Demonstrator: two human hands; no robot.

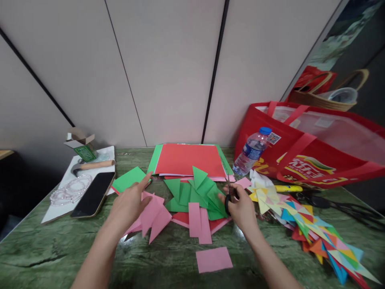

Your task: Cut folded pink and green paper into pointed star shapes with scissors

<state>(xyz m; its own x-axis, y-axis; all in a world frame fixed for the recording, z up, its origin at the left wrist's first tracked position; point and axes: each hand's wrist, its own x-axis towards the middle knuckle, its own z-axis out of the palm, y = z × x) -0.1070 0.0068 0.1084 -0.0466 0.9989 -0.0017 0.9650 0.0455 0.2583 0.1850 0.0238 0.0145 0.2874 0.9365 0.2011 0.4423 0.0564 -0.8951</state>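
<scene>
My right hand [241, 205] grips a pair of scissors [228, 192] with black handles, their blades pointing up and away and slightly apart. My left hand [129, 202] is open, fingers stretched toward a stack of green paper [130, 179]. Under and beside that hand lie pink paper pieces [156, 218] with pointed ends. Between both hands sits a heap of cut green paper pieces [200, 192], with two pink strips [195, 220] in front of it. Nearer to me a pink rectangle [214, 259] lies on its own.
Red and green sheets [189, 158] are stacked against the wall. A water bottle [252, 150] leans on a red bag [300, 148]. Folded colourful paper [319, 228] lies right. A phone [94, 194], hammer [94, 165], bead strings [71, 189] and small box [82, 146] are left.
</scene>
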